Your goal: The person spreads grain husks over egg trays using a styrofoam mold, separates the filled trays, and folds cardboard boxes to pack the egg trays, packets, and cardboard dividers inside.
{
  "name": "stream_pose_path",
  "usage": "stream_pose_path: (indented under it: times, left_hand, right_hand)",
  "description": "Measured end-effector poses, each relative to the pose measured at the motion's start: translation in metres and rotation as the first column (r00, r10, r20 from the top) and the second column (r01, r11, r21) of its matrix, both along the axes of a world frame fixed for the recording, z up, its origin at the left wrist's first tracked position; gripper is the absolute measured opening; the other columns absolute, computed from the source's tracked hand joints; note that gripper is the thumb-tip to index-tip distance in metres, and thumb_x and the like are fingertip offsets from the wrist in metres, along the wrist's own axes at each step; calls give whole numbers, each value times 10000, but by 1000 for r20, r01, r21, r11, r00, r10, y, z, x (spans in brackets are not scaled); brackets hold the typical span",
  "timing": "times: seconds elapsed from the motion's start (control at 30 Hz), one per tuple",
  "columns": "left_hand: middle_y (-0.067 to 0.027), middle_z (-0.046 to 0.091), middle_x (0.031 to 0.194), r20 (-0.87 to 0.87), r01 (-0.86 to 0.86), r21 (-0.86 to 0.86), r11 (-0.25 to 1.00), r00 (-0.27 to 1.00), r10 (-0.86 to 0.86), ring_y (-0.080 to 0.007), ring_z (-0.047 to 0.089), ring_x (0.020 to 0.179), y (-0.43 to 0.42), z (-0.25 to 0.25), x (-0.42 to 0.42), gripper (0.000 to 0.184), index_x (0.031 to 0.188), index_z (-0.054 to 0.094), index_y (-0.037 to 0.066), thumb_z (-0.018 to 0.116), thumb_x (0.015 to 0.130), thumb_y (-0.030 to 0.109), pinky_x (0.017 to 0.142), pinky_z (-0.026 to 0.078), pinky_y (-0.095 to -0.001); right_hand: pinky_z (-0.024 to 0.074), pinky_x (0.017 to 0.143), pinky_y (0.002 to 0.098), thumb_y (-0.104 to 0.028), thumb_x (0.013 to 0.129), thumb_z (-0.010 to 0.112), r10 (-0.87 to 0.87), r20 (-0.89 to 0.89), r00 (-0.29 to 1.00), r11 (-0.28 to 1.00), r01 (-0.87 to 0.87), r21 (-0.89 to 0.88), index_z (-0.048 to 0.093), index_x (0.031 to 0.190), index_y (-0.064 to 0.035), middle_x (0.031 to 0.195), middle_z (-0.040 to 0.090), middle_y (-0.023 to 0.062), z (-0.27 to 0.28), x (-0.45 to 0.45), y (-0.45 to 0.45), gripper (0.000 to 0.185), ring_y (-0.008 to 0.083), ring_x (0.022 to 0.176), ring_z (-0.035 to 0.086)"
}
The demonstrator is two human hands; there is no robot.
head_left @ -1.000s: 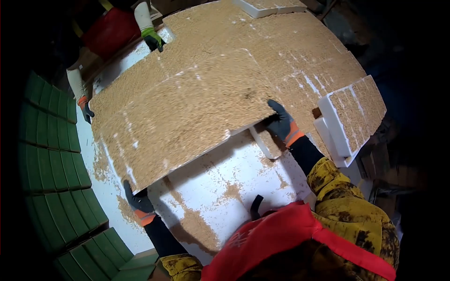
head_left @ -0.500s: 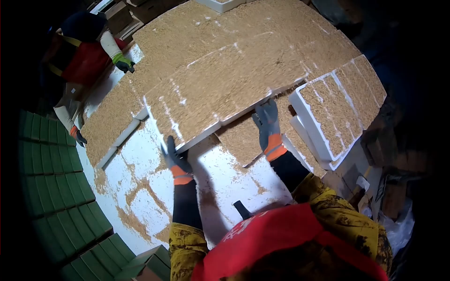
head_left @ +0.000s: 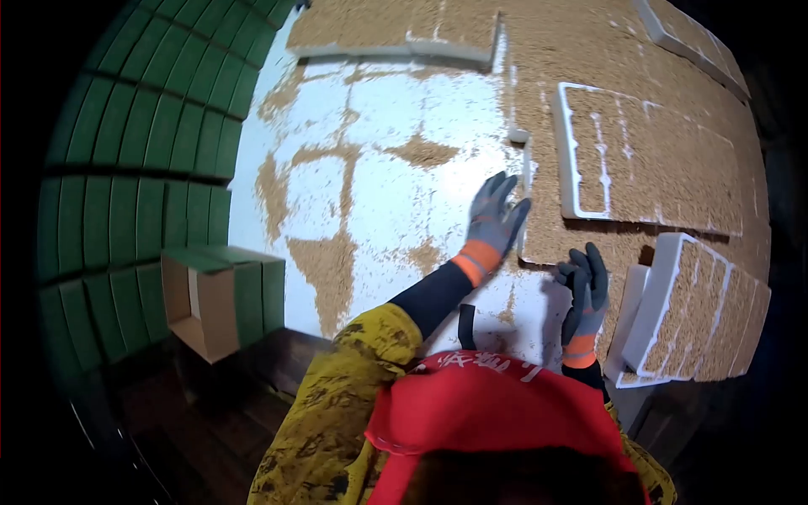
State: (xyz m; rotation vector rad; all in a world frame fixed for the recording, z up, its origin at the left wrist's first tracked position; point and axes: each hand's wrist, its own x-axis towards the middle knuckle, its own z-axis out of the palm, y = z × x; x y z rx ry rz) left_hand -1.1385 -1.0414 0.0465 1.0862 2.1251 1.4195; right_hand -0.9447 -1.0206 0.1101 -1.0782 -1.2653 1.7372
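My left hand (head_left: 495, 215), in a grey glove with an orange cuff, lies flat with fingers spread on the white tabletop. Its fingertips are beside the edge of a low white tray filled with tan wood-shaving-like flakes (head_left: 547, 240). My right hand (head_left: 587, 290) hovers by the near end of that tray, fingers loosely bent and apart, nothing visible in them. Beyond it, another white tray (head_left: 568, 151) filled with flakes rests on the lower layer. To the right of my right hand stands a stack of filled white trays (head_left: 665, 311).
Rows of green boxes (head_left: 126, 210) line the left side. One open green cardboard box (head_left: 202, 295) sits at the table's near left edge. Loose flakes (head_left: 324, 269) lie scattered on the white tabletop (head_left: 379, 202). More filled trays (head_left: 396, 34) stand along the far side.
Both hands have let go of the filled tray's front edge, and it rests farther right in view. The view has turned left, showing more green boxes; the co-worker is almost entirely out of sight.
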Motion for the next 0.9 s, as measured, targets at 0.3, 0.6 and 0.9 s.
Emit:
stream_pose_path:
  times: [0.3,0.6,0.9]
  left_hand:
    - [-294,332,1414,-698,-892,-339,299,452,556,-418,311,1314,-386,-77,-38,743,1399,269,-92,591,872,322,1106,226,-450]
    - [-258,349,1423,-351,-354,-124,927,889,292,-363,334,1320,-149,-38,-110,706,1401,286,-74,519,903,369,1104,219,-460]
    - [-224,321,1459,-784,-966,-121,230,235,574,-351,318,1340,-314,-118,-330,743,1428,250,-54,377,952,502,1111,224,-439]
  right_hand:
    - [468,898,294,-56,900,469,685,-176,707,685,-707,-175,427,1353,0,1204,584,149,-49,-80,-79,459,163,1052,581]
    - [506,826,379,-96,871,524,866,430,254,95,-929,358,563,1227,-81,1144,572,145,-147,-100,-198,358,313,991,583]
    - [399,990,386,-181,816,529,695,547,467,-116,-677,726,535,1215,-59,1259,509,160,-149,-285,-335,417,324,1171,478]
